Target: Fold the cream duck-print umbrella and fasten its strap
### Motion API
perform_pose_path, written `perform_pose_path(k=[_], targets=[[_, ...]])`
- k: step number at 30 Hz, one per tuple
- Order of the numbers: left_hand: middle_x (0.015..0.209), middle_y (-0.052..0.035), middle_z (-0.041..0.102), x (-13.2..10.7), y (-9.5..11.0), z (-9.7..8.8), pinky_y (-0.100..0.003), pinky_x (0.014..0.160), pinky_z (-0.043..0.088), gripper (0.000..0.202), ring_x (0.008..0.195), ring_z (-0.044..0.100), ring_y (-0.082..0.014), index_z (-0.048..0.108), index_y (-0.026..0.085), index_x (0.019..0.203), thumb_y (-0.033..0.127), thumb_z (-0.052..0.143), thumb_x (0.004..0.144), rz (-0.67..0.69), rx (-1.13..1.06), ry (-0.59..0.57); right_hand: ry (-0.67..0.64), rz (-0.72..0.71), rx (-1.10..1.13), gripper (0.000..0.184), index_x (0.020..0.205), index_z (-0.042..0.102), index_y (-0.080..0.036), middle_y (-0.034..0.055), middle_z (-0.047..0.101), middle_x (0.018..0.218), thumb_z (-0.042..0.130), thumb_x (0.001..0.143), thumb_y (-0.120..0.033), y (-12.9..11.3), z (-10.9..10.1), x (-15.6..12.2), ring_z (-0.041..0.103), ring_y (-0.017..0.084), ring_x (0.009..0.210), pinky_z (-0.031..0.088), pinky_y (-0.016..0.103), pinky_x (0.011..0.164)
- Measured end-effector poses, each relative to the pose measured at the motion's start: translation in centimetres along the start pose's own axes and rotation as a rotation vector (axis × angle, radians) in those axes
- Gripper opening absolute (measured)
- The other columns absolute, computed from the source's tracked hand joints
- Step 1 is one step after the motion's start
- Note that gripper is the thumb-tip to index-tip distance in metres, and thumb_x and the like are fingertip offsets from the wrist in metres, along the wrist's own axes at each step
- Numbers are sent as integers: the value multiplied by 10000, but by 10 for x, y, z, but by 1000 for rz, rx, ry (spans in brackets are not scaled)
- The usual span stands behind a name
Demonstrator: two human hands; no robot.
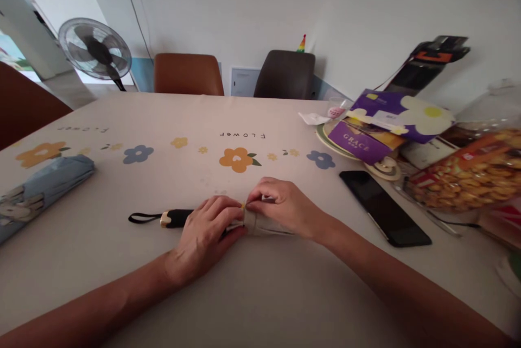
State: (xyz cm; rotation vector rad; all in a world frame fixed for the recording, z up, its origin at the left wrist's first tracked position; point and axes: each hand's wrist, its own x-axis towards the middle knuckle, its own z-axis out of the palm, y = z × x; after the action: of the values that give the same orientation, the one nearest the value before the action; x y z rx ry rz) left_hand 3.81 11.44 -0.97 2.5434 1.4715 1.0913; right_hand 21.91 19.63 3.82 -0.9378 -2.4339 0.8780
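A folded umbrella [252, 224] lies across the table in front of me, its black handle [176, 218] with a gold ring and a black wrist loop [142, 218] sticking out to the left. My left hand [205, 236] is wrapped round the umbrella just right of the handle. My right hand [280, 207] rests on the pale canopy and pinches a small strap or tab at its top, fingertips meeting those of the left hand. Most of the canopy is hidden under both hands.
A second folded umbrella in blue fabric [38, 190] lies at the left edge. A black phone [385, 208] lies to the right. Purple boxes [382, 125] and a snack bag [468, 174] crowd the far right. Two chairs [188, 74] and a fan [95, 49] stand behind the flowered tablecloth [163, 120].
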Motion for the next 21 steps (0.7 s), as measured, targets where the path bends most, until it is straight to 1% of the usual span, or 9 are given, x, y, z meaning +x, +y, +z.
perform_pose_path(k=[3, 6, 8, 11, 13, 14, 16, 19, 21], targets=[[985, -43, 599, 0, 0, 0, -295, 755, 476, 176, 905, 564, -154, 568, 228, 1012, 225, 546, 838, 26, 16, -7, -36, 139, 68, 65, 767, 629, -182, -5, 627, 775, 601, 772, -241, 7, 3, 4, 559, 103, 671, 401, 226, 613], [992, -47, 599, 0, 0, 1, -297, 762, 478, 228, 912, 565, -159, 576, 234, 1057, 215, 555, 831, 47, 31, -1, 7, 185, -26, 92, 785, 606, -176, -11, 621, 705, 518, 809, -182, 11, 5, 6, 546, 101, 610, 390, 228, 575], [994, -49, 597, 0, -1, 2, -295, 764, 481, 251, 911, 567, -159, 575, 230, 1072, 206, 564, 823, 60, 28, 10, 122, 141, -119, 131, 815, 604, -176, 0, 636, 739, 474, 832, -168, 7, 3, 4, 562, 113, 646, 404, 240, 599], [1002, -49, 593, -1, -2, 2, -289, 765, 484, 268, 907, 569, -156, 568, 229, 1084, 193, 566, 818, 70, 20, 15, 220, -70, -246, 223, 918, 621, -173, 42, 665, 900, 402, 882, -173, -10, -6, -7, 596, 150, 834, 432, 292, 759], [1008, -54, 591, -2, -2, 1, -288, 767, 486, 289, 906, 571, -157, 547, 223, 1109, 197, 561, 822, 68, 29, 9, 43, -211, -349, 270, 997, 627, -161, 72, 662, 1005, 377, 900, -184, -25, -11, -16, 581, 182, 972, 400, 344, 885], [1012, -60, 590, -2, -2, 1, -288, 767, 488, 305, 904, 572, -158, 531, 215, 1127, 208, 559, 823, 55, 40, 3, -56, -217, -401, 285, 1059, 614, -146, 95, 642, 1079, 391, 904, -231, -31, -12, -21, 561, 206, 1037, 371, 376, 935], [1020, -70, 588, -3, -1, 2, -293, 762, 494, 337, 898, 580, -163, 499, 203, 1154, 241, 558, 824, 6, 72, -13, -216, -183, -480, 445, 1206, 537, -99, 157, 548, 1241, 457, 875, -386, -38, -10, -29, 482, 262, 1165, 320, 428, 995], [1023, -79, 590, -5, -1, 5, -305, 745, 502, 338, 883, 598, -174, 468, 194, 1134, 289, 552, 820, -95, 105, 2, -275, -149, -554, 706, 1299, 430, -45, 209, 429, 1344, 547, 782, -510, -37, 2, -32, 385, 308, 1245, 291, 446, 1017], [1007, -74, 599, -6, -1, 6, -300, 713, 506, 325, 845, 614, -171, 451, 193, 1099, 327, 545, 818, -155, 98, 17, -221, -151, -580, 690, 1283, 426, -35, 209, 463, 1306, 573, 766, -467, -33, 10, -29, 417, 309, 1205, 310, 435, 996]])
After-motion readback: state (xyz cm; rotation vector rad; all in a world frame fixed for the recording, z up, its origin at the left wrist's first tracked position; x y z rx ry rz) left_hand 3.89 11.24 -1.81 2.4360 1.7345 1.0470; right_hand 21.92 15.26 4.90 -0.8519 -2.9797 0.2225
